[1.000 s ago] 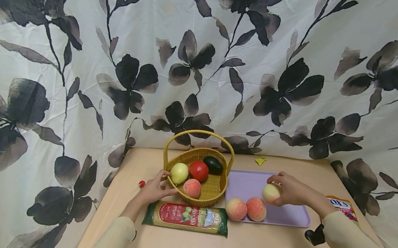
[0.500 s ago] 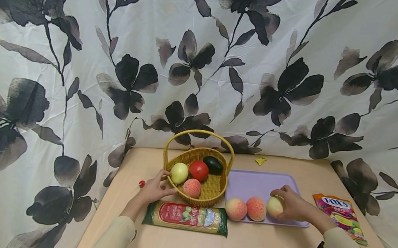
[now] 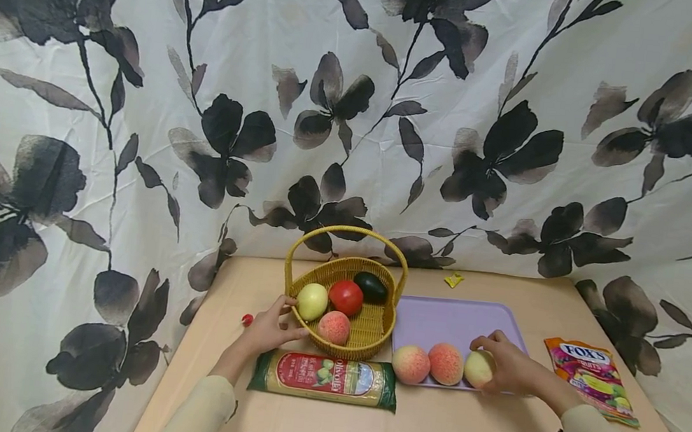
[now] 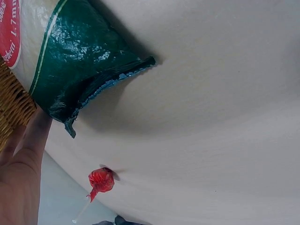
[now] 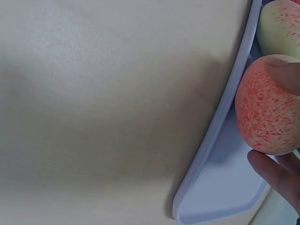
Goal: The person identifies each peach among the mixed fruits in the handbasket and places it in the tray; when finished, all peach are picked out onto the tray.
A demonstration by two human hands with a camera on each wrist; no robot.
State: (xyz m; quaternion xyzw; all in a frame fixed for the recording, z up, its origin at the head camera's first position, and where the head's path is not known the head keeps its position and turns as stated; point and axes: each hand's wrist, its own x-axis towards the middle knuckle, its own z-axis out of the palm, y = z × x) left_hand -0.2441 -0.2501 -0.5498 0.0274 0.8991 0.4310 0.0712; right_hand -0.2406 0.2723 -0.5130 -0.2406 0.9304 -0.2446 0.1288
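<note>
My right hand (image 3: 508, 363) grips a pale-and-red peach (image 3: 479, 369) at the front of the lilac tray (image 3: 437, 317). In the right wrist view, the thumb is on top of this peach (image 5: 267, 112) and fingers lie against its other side. Two more peaches, a left one (image 3: 410, 364) and a middle one (image 3: 446, 364), sit beside it in a row. My left hand (image 3: 267, 327) rests against the left side of the yellow wicker basket (image 3: 371, 342), thumb and fingers spread. Inside the basket are a pale green fruit (image 3: 311, 302), a tomato (image 3: 346, 297), a peach (image 3: 333, 328) and an eggplant (image 3: 370, 287).
A spaghetti bag (image 3: 329, 380) lies in front of the basket. Left of the basket is a red-wrapped lollipop (image 4: 101, 180). A candy bag (image 3: 594, 383) lies right of the tray, and a small yellow wrapped sweet (image 3: 454, 280) behind it. Floral cloth (image 3: 338, 173) hangs at the back.
My right hand has brought its peach down and slightly right, to the tray's front, then a touch left beside the middle peach. The candy bag has come into fuller view. My left hand stays put.
</note>
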